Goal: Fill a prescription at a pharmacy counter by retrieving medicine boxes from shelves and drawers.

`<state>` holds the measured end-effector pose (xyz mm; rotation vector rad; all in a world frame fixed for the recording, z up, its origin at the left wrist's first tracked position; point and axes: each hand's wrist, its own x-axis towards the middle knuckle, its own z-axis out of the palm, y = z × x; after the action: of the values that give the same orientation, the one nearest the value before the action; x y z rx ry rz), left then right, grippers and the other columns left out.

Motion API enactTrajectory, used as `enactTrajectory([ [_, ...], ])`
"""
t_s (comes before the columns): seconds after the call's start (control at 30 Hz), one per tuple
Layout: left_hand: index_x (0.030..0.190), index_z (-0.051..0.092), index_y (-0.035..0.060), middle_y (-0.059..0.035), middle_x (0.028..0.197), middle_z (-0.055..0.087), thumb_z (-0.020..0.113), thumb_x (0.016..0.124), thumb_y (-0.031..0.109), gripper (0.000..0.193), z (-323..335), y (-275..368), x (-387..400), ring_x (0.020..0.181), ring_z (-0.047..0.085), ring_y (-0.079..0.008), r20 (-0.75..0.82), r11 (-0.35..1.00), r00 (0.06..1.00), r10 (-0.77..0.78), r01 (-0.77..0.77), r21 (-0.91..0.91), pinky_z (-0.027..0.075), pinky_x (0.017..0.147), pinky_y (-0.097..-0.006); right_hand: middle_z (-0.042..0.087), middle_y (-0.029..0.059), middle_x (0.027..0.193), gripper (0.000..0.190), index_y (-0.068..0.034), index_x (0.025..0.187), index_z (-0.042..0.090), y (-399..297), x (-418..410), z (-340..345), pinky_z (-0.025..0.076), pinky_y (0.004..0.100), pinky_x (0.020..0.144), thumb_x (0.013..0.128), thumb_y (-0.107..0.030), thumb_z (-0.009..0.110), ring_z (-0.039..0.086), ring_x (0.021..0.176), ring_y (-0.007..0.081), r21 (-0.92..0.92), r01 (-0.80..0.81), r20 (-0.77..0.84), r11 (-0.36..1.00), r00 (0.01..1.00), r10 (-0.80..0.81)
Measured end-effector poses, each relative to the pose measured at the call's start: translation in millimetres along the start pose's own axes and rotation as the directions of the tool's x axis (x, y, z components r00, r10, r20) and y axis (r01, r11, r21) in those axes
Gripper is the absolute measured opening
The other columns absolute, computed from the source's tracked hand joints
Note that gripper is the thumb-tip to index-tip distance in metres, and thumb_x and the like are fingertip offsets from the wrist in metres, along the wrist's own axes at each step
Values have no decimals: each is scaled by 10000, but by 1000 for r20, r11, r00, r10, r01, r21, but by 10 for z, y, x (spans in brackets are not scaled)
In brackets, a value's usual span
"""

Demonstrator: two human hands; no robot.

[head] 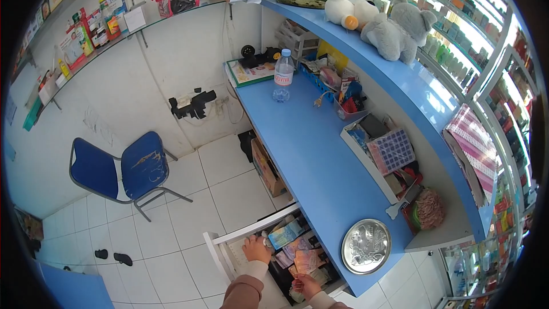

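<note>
A white drawer [213,252] stands pulled out under the blue counter, with a black tray in it holding folded banknotes in compartments. My left hand [256,249] lies at the tray's left edge, by some pale crumpled items; whether it grips one of them I cannot tell. Blue banknotes [286,234] are just right of it, and purple banknotes [296,246] lie below those. My right hand [306,286] pinches the end of an orange-brown banknote [293,270], beside a stack of orange-red banknotes [308,261]. Greyish notes [319,275] lie partly hidden near that hand.
On the blue counter [300,146] are a round metal tray [366,246], a plastic water bottle [283,76] and a white box [369,163] of odds and ends. A blue chair [143,165] and sandals [123,259] are on the tiled floor at the left.
</note>
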<state>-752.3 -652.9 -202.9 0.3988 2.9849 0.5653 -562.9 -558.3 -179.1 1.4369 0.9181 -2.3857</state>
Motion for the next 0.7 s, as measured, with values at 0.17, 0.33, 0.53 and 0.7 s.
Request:
enactTrajectory([
  [0.17,892,645,133,-56,988,480,640,650,206,253,-25,-84,96,980,390,-260,70,985,990,121,-129,112,293,804,-389,529,27,639,147,-74,806,537,26,-197,99,392,270,522,840,-211,498,483,552,153,108,-33,-43,994,998,37],
  [0.33,917,650,138,-53,1014,462,637,676,235,261,34,-148,85,997,363,-258,172,989,981,93,-111,98,276,810,-386,383,-21,507,192,-129,656,517,124,-213,27,271,219,409,807,-238,562,309,423,96,172,5,-143,985,990,20],
  [0.53,976,596,132,-77,1003,447,653,640,181,345,-202,-168,-27,1005,354,-280,43,992,995,84,-80,-94,259,835,-404,592,51,750,250,-62,1027,525,283,140,-42,454,317,602,841,-217,464,564,638,183,-493,250,68,834,966,-249],
  [0.7,989,548,135,-115,1048,422,614,660,144,336,-642,-205,-475,1030,337,-309,-189,940,974,124,-176,-292,234,877,-429,627,152,828,512,-120,1296,323,88,497,492,467,409,619,793,-172,407,613,718,278,-956,252,280,-148,935,-218],
])
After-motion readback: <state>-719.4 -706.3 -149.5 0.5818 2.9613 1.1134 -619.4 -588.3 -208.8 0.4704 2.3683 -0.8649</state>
